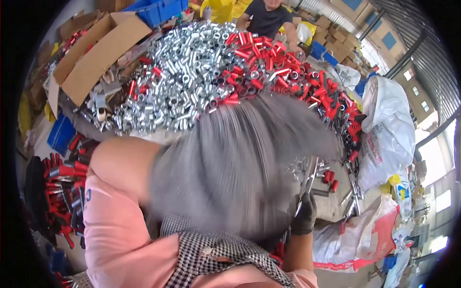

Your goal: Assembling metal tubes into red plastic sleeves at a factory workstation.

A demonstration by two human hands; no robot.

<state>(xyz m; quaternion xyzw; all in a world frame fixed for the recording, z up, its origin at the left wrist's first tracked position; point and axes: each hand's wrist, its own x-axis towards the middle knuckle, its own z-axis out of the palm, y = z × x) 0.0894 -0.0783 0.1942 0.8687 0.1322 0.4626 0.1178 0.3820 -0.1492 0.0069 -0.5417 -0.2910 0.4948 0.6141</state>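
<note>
work surface: a pale table (pixel 331 207), bare in patches near my right side, buried elsewhere under a wide loose heap.
silver stock: short, shiny metal sleeves (pixel 185 72), hollow, piled at the middle and left.
red stock: glossy red parts (pixel 269 55), heaped against the silver ones and trailing down the right.
carton: open cardboard box (pixel 98 57), tilted, at the far left; a blue bin (pixel 156 12) just beyond.
left lower stack: red-and-dark handled pieces (pixel 62 177), bunched below my raised arm.
sacks: one white sack (pixel 389 132), bulging, beside the table at right; one white-and-red sack (pixel 362 235) nearer me.
room: corrugated roof (pixel 434 38), stacked cartons (pixel 333 38), daylight entering at right.
co-worker: a person in a dark top (pixel 266 21), across the heap, one arm reaching down to its edge.
writing: red and dark printing on the white sack; a dark mark on my pink sleeve (pixel 113 216).
apron: black-and-white check (pixel 192 245).
obstruction: blurred grey hair (pixel 225 168) over the centre.
right hand (pixel 304 218): dark glove, fingers grasping a slim rod.
slim rod (pixel 309 180): silver, straight, slanting up from my glove, beside small red pieces (pixel 330 178).
left hand: hidden behind the hair; i cannot tell its fingers' state.
</note>
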